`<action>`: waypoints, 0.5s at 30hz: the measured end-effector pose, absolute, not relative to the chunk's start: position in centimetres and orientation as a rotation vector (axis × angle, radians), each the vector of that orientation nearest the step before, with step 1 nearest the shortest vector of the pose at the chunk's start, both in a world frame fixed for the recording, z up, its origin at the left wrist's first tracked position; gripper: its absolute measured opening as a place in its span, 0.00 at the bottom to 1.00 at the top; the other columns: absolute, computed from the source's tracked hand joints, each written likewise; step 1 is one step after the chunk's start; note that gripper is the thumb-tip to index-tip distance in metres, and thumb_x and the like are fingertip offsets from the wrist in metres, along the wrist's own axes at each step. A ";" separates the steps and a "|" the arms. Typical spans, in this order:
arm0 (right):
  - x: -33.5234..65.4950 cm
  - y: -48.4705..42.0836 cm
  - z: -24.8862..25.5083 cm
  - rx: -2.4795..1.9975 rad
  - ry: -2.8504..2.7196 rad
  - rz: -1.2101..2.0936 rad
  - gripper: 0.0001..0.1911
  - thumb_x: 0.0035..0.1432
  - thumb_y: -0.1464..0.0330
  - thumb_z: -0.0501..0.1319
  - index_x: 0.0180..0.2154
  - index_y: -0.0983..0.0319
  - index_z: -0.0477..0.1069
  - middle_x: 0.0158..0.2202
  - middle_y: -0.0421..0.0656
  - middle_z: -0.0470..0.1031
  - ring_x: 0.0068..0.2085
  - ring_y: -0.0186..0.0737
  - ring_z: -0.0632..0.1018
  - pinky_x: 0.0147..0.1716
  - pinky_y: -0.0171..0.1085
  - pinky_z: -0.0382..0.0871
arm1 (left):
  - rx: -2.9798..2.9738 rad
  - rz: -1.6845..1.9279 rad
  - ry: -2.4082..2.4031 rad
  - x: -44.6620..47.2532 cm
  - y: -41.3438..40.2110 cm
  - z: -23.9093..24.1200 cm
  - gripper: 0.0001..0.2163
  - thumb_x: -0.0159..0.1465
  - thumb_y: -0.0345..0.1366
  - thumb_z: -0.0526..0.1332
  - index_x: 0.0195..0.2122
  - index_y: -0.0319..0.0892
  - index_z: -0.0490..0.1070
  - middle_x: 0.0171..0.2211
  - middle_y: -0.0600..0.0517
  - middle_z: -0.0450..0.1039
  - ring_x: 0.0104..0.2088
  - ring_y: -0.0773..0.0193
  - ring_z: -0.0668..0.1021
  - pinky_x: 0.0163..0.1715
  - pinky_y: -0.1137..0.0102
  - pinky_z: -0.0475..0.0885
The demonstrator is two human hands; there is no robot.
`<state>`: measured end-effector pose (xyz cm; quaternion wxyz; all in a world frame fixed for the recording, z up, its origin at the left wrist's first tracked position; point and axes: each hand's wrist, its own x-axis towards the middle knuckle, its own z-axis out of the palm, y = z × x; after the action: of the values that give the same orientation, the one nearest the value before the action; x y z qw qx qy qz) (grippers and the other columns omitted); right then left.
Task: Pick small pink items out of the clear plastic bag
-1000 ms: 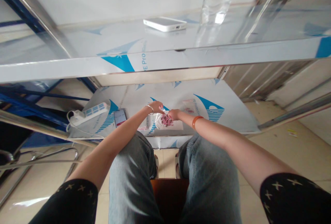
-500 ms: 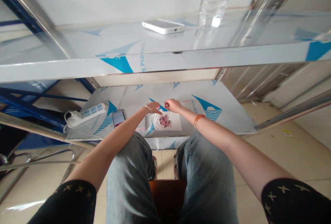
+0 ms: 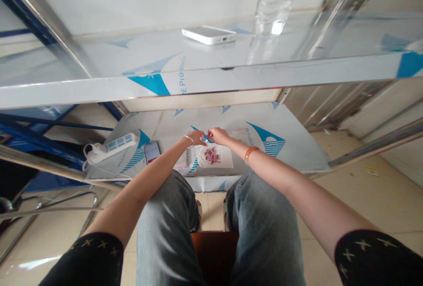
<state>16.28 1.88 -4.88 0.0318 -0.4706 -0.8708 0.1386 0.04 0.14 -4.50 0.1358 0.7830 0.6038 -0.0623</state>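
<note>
My left hand (image 3: 198, 138), with a silver bangle at the wrist, is just above the lower shelf, its fingers drawn together in a pinch. My right hand (image 3: 218, 136) is closed close beside it, an orange-brown band on that wrist. Whatever the fingertips hold is too small to make out. Right below both hands lies a cluster of dark pink beads (image 3: 212, 155) on a whitish, partly clear plastic sheet or bag (image 3: 226, 157). Another clear packet (image 3: 181, 161) lies left of it, partly behind my left forearm.
A phone (image 3: 151, 151) and a white power strip (image 3: 114, 146) with cable lie on the left of the lower shelf (image 3: 297, 145). Above, the upper shelf (image 3: 264, 72) bears a white phone (image 3: 209, 35) and a clear plastic bottle (image 3: 276, 4). My knees touch near the front edge.
My right hand has moved slightly left, bringing its fingertips nearer to my left hand. The left hand and the beads stay about where they were.
</note>
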 end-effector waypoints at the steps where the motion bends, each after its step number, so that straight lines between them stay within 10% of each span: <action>1: 16.4 1.9 -5.0 -1.510 -2.720 0.430 0.14 0.63 0.65 0.57 0.45 0.63 0.76 0.45 0.53 0.79 0.43 0.44 0.79 0.37 0.33 0.66 | 2.263 -0.190 1.760 0.0 0.1 -4.5 0.19 0.56 0.45 0.67 0.47 0.45 0.74 0.46 0.51 0.78 0.46 0.59 0.78 0.45 0.71 0.70; 15: 16.5 2.1 -8.8 -1.418 -3.079 0.478 0.15 0.55 0.74 0.63 0.46 0.64 0.77 0.49 0.56 0.76 0.48 0.56 0.78 0.43 0.39 0.69 | 2.292 -0.113 1.666 0.1 0.4 -5.7 0.18 0.55 0.45 0.68 0.44 0.42 0.76 0.42 0.50 0.78 0.43 0.59 0.78 0.40 0.72 0.71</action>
<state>16.51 2.09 -8.80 -0.1406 -0.4101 -0.8905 0.1383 0.09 0.42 -5.69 0.1522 0.7988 0.5806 -0.0395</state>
